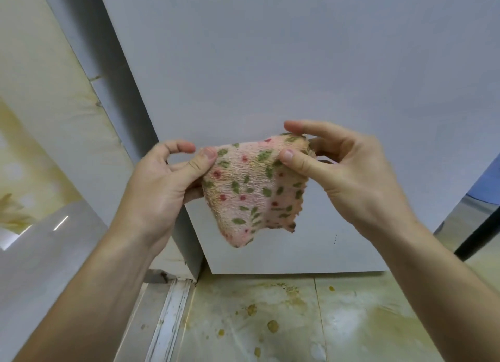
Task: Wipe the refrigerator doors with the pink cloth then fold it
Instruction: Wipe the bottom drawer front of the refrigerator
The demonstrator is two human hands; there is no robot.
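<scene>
Both hands are up in front of the white refrigerator door, holding the pink cloth between them in the air. It is a small terry cloth printed with green leaves and little red flowers, and it looks doubled over, with a second layer showing at its right edge. The left hand pinches the upper left corner between the thumb and the fingers behind it, with the index finger curled above the thumb and clear of the fabric. The right hand pinches the upper right part, thumb pressed on the front. Its index finger reaches over the top edge, and the other fingers are behind the cloth where I cannot make them out. The lower part of the cloth hangs loose, touching nothing, just off the door face.

Below the door's bottom edge lies a tiled floor with yellowish stains and blotches. A worn pale rail runs across the floor at the left, beside a cream wall. Something blue shows at the far right edge.
</scene>
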